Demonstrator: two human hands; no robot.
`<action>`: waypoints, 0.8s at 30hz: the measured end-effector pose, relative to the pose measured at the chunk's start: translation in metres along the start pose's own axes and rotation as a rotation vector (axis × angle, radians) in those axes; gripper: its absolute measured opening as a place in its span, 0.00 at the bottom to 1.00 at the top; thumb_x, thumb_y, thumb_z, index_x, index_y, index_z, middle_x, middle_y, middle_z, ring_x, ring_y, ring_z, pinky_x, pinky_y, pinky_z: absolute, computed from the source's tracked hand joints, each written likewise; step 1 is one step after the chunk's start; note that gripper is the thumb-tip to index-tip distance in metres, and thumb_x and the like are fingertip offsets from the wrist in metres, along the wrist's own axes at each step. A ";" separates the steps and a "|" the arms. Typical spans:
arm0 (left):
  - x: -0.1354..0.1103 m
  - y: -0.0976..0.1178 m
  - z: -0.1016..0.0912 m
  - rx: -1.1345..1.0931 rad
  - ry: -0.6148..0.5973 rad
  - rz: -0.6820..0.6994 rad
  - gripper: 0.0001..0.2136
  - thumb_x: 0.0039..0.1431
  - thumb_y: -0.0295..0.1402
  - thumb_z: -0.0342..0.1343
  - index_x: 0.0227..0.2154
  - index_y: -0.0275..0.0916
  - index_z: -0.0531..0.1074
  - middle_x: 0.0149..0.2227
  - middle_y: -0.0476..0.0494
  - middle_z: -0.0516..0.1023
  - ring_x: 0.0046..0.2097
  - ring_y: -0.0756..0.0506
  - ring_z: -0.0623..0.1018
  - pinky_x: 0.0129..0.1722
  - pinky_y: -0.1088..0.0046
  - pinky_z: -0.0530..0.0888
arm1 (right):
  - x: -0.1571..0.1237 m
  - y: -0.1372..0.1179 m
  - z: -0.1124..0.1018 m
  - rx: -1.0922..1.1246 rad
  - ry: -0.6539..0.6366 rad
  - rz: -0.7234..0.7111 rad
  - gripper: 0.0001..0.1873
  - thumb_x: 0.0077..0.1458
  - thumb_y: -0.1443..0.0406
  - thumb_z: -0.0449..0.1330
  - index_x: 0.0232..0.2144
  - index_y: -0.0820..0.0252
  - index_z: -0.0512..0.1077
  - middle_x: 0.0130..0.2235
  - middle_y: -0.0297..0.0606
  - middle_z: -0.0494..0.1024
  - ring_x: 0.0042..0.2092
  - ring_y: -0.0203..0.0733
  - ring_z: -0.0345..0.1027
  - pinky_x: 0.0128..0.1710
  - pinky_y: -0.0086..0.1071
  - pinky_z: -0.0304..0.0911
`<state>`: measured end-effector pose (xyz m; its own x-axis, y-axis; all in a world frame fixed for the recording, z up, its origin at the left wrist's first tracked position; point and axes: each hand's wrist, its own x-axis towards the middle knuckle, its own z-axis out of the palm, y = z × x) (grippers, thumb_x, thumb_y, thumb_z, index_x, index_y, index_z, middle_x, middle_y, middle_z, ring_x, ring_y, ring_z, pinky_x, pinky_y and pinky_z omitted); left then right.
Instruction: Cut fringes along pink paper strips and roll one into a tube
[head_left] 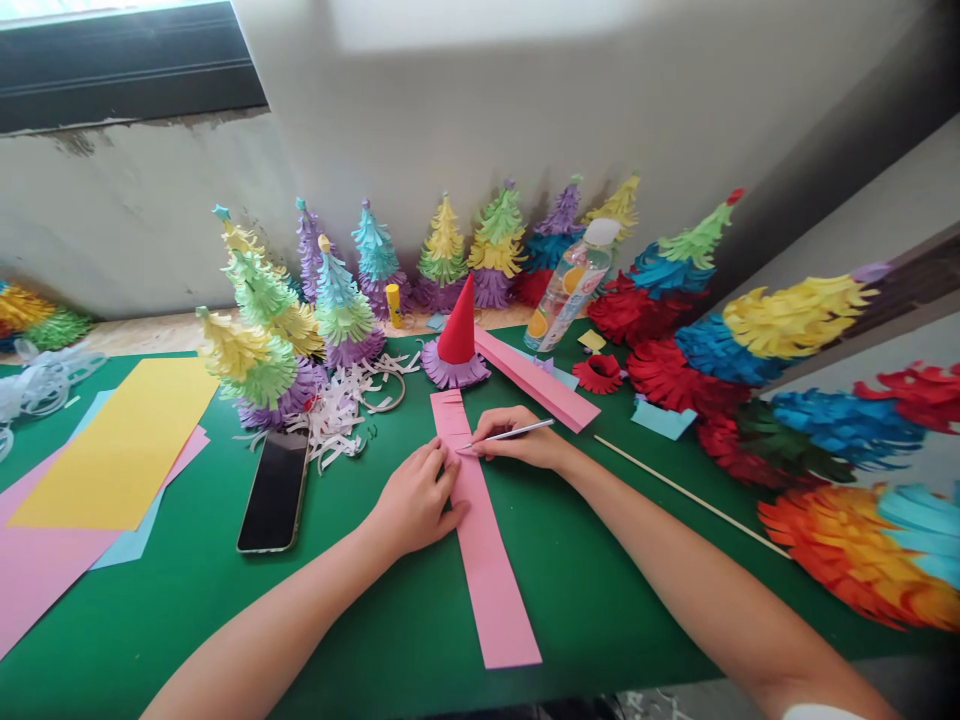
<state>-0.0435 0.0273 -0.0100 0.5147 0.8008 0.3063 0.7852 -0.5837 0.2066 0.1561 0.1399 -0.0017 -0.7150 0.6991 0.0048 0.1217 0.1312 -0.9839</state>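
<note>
A long pink paper strip (491,570) runs from the middle of the green table toward me, with short slits across its far end. My left hand (421,497) lies on the strip's left edge, fingers extended and pressing it down. In my right hand (517,437) is a slim, pen-shaped silver craft knife (529,430). Its tip touches the strip just beyond my left fingertips. Past the strip's far end stands a red paper cone (459,325) with a purple fringed ring (455,372) around its base.
Several fringed paper trees (352,300) line the back and right side. A phone (274,490), white paper shreds (341,405) and coloured sheets (120,440) lie left. Rightward are a folded pink strip (536,378), a bottle (570,290), a red fringed ring (598,374) and a thin stick (690,494).
</note>
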 end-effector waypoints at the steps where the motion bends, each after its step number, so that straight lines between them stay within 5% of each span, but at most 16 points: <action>1: 0.000 0.000 0.000 0.002 -0.001 0.003 0.21 0.58 0.39 0.52 0.50 0.29 0.66 0.47 0.27 0.71 0.56 0.31 0.68 0.53 0.53 0.70 | 0.000 0.000 0.000 -0.001 0.001 -0.009 0.13 0.45 0.57 0.67 0.27 0.63 0.76 0.28 0.36 0.75 0.27 0.35 0.71 0.27 0.28 0.67; 24: 0.003 0.003 -0.006 0.025 -0.005 -0.014 0.18 0.57 0.37 0.52 0.48 0.31 0.68 0.46 0.28 0.71 0.55 0.32 0.69 0.52 0.53 0.72 | -0.001 -0.005 -0.019 -0.243 -0.070 -0.191 0.11 0.50 0.59 0.64 0.29 0.62 0.77 0.30 0.40 0.79 0.32 0.39 0.73 0.32 0.31 0.67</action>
<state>-0.0416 0.0276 -0.0031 0.5048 0.8097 0.2992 0.8008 -0.5687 0.1880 0.1691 0.1514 0.0070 -0.7854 0.5968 0.1643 0.1358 0.4251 -0.8949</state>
